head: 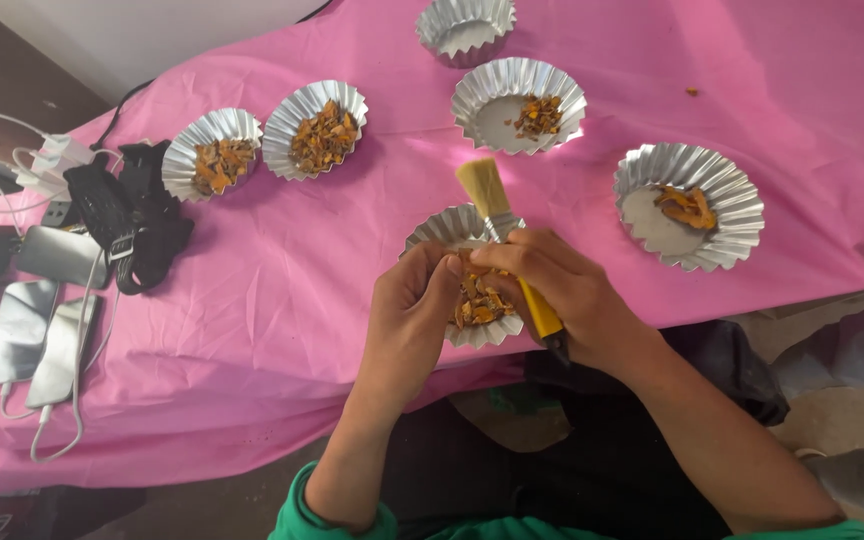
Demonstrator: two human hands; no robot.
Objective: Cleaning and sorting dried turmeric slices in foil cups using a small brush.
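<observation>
step: sorting chips in near foil cup (432, 235) at cloth (282, 300) edge | left hand (407, 320) fingers curled on cup rim, steadying | right hand (562, 290) pinching chips (480, 303) with fingertips; brush (497, 215) clamped in palm, bristles up | next, likely: hold cup steady, lift pinch clean, avoid spilling | other cups (519, 105) well apart

A pink tablecloth (282, 300) covers the table, wrinkled and hanging over its near edge. Beyond the cloth's far left corner a pale wall (142, 35) stands above a dark brown floor (2, 80). Right of the cloth, below its edge, lies grey-beige flooring (842, 400). Soft daylight falls evenly across the cloth.
</observation>
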